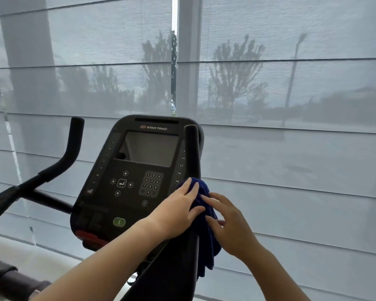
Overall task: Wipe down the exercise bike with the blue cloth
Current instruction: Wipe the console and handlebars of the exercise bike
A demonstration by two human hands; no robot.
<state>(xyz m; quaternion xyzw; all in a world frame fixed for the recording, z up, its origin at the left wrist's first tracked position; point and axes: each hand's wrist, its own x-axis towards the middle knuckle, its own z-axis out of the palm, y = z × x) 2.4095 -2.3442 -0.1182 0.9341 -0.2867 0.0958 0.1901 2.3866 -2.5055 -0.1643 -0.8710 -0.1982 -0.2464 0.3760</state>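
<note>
The exercise bike's black console (pixel 137 170) fills the lower middle, with a grey screen, a keypad and a green button. Its right handlebar (pixel 192 148) rises in front of the console's right edge. A dark blue cloth (pixel 208 240) is draped around that handlebar and hangs down its right side. My left hand (pixel 178 210) lies flat on the cloth from the left, fingers spread over its top. My right hand (pixel 228 222) presses the cloth from the right with bent fingers. The cloth sits between both hands.
The left handlebar (pixel 72 146) curves up at the left, joined to a black crossbar (pixel 20 192). Sheer grey window blinds (pixel 291 148) stand close behind the bike. A pale floor strip (pixel 41 257) and a dark padded object (pixel 7 276) show at the lower left.
</note>
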